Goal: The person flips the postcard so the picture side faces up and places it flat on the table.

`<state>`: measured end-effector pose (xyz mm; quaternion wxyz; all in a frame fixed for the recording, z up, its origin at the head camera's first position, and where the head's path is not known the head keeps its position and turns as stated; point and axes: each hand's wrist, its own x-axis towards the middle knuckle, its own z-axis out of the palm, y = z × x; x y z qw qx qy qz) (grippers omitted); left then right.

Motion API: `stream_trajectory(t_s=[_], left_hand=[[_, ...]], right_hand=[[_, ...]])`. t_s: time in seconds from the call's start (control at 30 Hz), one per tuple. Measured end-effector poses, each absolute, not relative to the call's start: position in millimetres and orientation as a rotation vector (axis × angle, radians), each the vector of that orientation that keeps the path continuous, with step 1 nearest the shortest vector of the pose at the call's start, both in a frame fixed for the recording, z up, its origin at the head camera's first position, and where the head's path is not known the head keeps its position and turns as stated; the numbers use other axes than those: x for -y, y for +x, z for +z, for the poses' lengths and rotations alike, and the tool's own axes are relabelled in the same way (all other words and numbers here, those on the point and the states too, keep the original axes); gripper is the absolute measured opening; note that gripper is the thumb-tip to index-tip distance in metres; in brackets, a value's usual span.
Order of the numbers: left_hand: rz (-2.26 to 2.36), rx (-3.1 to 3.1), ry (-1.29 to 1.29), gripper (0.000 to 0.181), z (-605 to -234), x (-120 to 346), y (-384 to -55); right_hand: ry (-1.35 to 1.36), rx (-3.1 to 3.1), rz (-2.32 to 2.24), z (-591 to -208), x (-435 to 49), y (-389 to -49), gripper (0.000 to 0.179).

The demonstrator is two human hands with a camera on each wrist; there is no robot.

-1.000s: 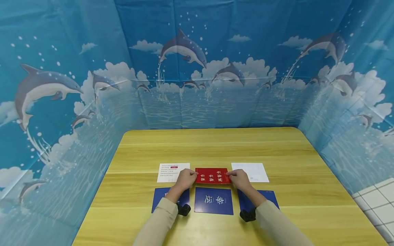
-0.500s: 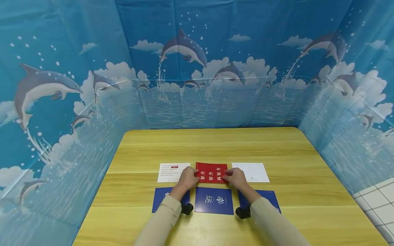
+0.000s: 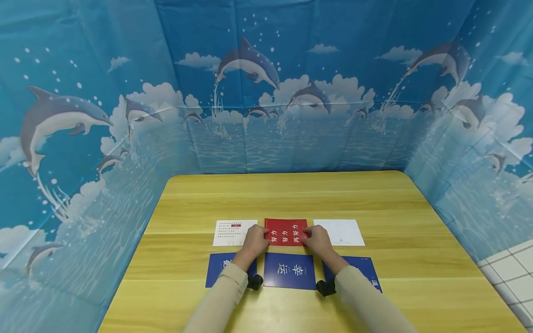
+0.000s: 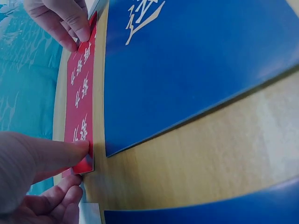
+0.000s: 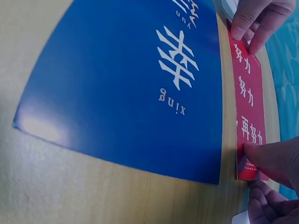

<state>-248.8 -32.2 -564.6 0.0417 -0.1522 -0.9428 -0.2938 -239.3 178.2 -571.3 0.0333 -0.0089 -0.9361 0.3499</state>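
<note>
A red card [image 3: 286, 231] with white characters lies or hovers just at the tabletop, in the middle of the far row. My left hand [image 3: 255, 240] pinches its left edge, thumb on the printed face and fingers at the edge beneath, as the left wrist view shows. Its right edge is pinched the same way by my right hand [image 3: 319, 241]; the right wrist view has that thumb [image 5: 266, 156] on top. Directly in front of the red card is a blue card [image 3: 289, 271] with large pale characters. Whether the red card fully touches the table cannot be told.
Flanking the red card are a white printed card [image 3: 229, 232] at left and a mostly blank white card [image 3: 339, 232] at right. Two more blue cards [image 3: 216, 268] [image 3: 362, 266] lie partly under my forearms. A dolphin-print curtain [image 3: 291, 138] borders the wooden table [image 3: 287, 194].
The red card has shifted slightly away from me and shows more of its face, less tilted than before. Both hands have moved a little inward along its edges.
</note>
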Motion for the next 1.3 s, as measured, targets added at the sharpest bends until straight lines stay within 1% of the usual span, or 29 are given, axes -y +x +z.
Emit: stream_trajectory(t_s=[0.33, 0.63, 0.8, 0.97, 1.07, 1.2, 1.3], left_hand=[[-0.826, 2.914, -0.427, 0.026, -563.1, 29.3, -248.0], [-0.838, 2.919, -0.411, 0.027, -563.5, 29.5, -248.6], [-0.837, 2.919, -0.408, 0.025, -562.4, 28.8, -248.4], [-0.813, 2.926, -0.4, 0.015, -561.0, 28.1, -248.2], [-0.781, 2.941, -0.404, 0.001, -560.4, 27.9, -248.8], [-0.776, 2.959, -0.402, 0.026, -559.6, 28.0, -249.5], [-0.804, 2.96, -0.394, 0.038, -559.4, 27.8, -249.4]], right_hand=[[0.013, 2.905, 0.975, -565.3, -173.2, -234.8, 0.032], [-0.028, 2.895, 0.956, -567.9, -172.5, -232.6, 0.03], [-0.046, 2.896, 0.986, -567.4, -171.7, -233.1, 0.03], [-0.034, 2.895, 0.979, -566.3, -170.8, -232.9, 0.029], [-0.026, 2.905, 0.951, -567.3, -170.1, -232.8, 0.029], [-0.023, 2.909, 0.925, -569.2, -170.1, -232.8, 0.028], [-0.029, 2.906, 0.93, -570.0, -170.4, -233.2, 0.028]])
